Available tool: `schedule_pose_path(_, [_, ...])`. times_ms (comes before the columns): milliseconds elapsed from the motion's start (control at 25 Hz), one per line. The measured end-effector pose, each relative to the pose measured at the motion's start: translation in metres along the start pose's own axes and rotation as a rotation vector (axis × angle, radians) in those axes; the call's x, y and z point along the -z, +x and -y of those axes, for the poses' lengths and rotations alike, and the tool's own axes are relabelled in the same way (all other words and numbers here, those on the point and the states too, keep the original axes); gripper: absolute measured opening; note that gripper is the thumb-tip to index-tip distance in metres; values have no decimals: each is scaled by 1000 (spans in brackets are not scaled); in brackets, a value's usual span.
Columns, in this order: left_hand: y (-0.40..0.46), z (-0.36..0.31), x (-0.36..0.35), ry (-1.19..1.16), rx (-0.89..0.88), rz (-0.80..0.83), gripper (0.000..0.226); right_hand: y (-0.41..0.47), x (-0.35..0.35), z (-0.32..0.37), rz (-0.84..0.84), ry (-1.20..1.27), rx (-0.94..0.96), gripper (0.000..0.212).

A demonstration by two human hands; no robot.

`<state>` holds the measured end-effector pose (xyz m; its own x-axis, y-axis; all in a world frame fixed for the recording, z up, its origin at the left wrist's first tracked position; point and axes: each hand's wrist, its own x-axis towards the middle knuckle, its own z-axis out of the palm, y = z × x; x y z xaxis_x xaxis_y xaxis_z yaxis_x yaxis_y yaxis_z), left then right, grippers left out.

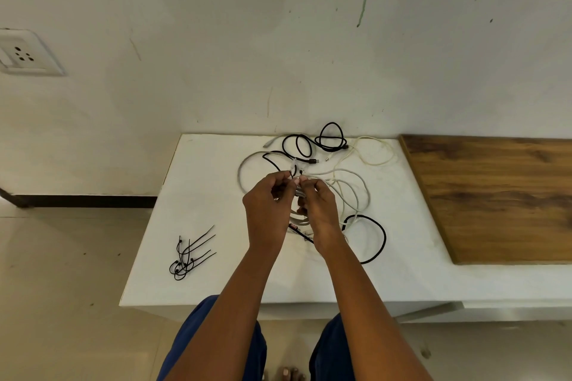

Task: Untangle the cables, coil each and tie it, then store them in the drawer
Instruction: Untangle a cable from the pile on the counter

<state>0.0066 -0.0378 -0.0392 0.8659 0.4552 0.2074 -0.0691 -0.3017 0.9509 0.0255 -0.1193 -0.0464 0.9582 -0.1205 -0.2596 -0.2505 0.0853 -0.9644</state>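
Both hands, left (268,206) and right (318,210), pinch strands above the cables (340,182) on the tabletop (216,195), apparently teasing the tangle apart; ties (188,255) wait nearby.

Two hands (269,207) — five or so zip ties (188,254) — cables (328,139) uncountable

White flat-topped desk (216,275) stands against the wall (278,40). Tangle of black and white cables (340,170) lies on the desk's centre-rear, reaching the back edge. Bundle of black plastic zip ties (188,254) lies on the desk's front-left, well apart from the tangle. Brown wooden board (495,198) lies on the desk to the tangle's right. White wall socket (23,54) sits on the wall, far left. Left hand (267,207) and right hand (318,210) are side by side above the tangle.
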Motion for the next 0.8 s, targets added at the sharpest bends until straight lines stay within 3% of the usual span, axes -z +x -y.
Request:
schedule_pose_path(280, [-3,-2,-2,200,-224,101,21,1,-2,-1,-22,21,-40,22])
schedule_pose_path(800, [2,-3,-1,315,-309,114,13,1,-2,-1,-8,37,-61,22])
